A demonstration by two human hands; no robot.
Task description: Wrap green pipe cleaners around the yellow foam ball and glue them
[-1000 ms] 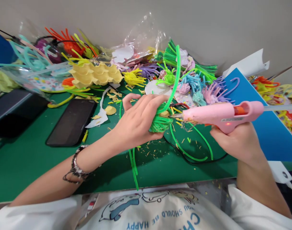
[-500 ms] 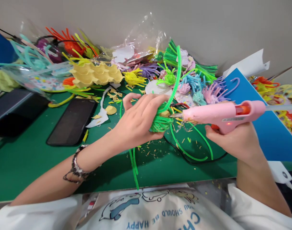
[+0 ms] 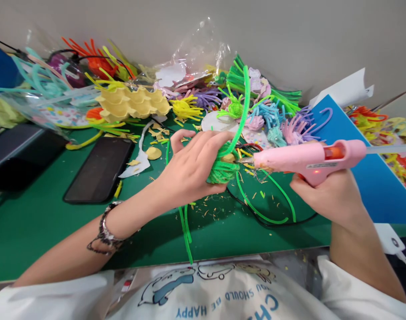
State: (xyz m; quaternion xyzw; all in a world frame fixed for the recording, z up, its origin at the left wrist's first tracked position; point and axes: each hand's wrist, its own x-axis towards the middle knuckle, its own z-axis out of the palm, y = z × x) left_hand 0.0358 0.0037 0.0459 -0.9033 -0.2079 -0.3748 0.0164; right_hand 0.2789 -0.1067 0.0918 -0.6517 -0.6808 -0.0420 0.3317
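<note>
My left hand (image 3: pixel 198 162) is closed around a green pipe-cleaner ball (image 3: pixel 223 172), covering much of it. One long green pipe cleaner (image 3: pixel 245 102) curves up from the ball, and a bit of tan cardboard shows at its right side. My right hand (image 3: pixel 336 195) grips a pink hot glue gun (image 3: pixel 289 159) by its handle, thumb near the orange trigger. The gun's nozzle points left, at the tan spot on the ball; whether it touches is hard to tell. A clear glue stick (image 3: pixel 389 150) sticks out of the gun's back, and an orange light glows on its side.
On the green table (image 3: pixel 149 240) lie a black phone (image 3: pixel 99 169), a yellow egg carton (image 3: pixel 132 103), loose green pipe cleaners (image 3: pixel 184 231) and tan scraps. Colourful pipe-cleaner bundles (image 3: pixel 269 118) line the wall. A blue board (image 3: pixel 379 186) is at the right, with a black cord (image 3: pixel 272 226) below the gun.
The glue gun and the green ball have stayed almost in place. My right thumb has shifted slightly to the right, nearer the handle.
</note>
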